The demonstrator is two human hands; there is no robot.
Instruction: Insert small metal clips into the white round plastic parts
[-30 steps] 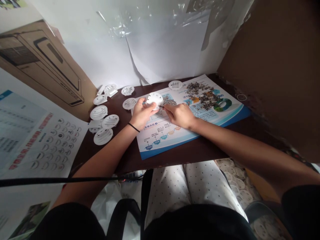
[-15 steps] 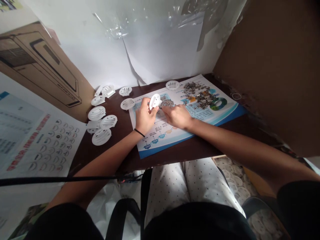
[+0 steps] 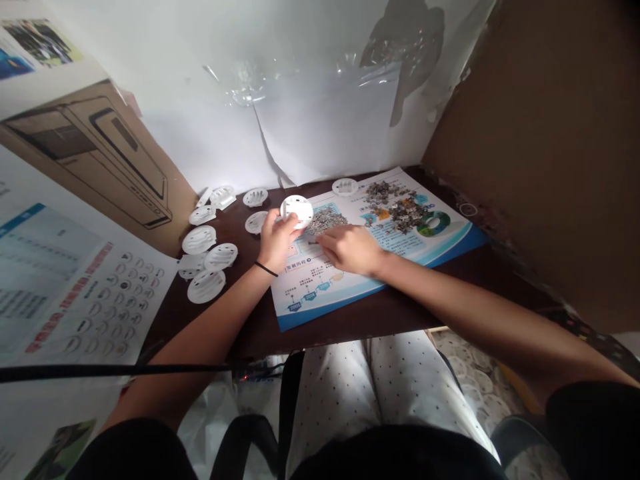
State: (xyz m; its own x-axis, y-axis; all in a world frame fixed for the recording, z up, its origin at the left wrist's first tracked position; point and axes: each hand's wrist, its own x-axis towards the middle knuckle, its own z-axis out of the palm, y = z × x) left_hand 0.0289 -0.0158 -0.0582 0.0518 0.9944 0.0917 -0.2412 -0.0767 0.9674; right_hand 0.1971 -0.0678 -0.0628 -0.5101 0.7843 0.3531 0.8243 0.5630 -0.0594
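Observation:
My left hand (image 3: pixel 278 241) grips a white round plastic disc (image 3: pixel 297 211) by its lower edge, thumb over the front. Its flat face with small holes is turned toward me. To its right, my right hand (image 3: pixel 353 249) is closed low over a printed sheet (image 3: pixel 330 293). From its fingertips a small thin dark piece (image 3: pixel 313 243) sticks out; its kind is too small to tell. Just beyond those fingers lies a pile of tiny silvery metal parts (image 3: pixel 327 221). The disc and the right fingertips are apart.
Several similar white plastic discs (image 3: pixel 207 286) lie on the dark table at left. Darker small metal pieces (image 3: pixel 407 215) are heaped on the sheet's right half. A cardboard box (image 3: pixel 125 160) stands at left, a brown panel (image 3: pixel 540 160) at right. A black cable (image 3: pixel 115 372) crosses at lower left.
My left hand has moved left with the disc and turned its flat face toward me. My right hand's fingertips have come away from the disc. The camera view has shifted slightly.

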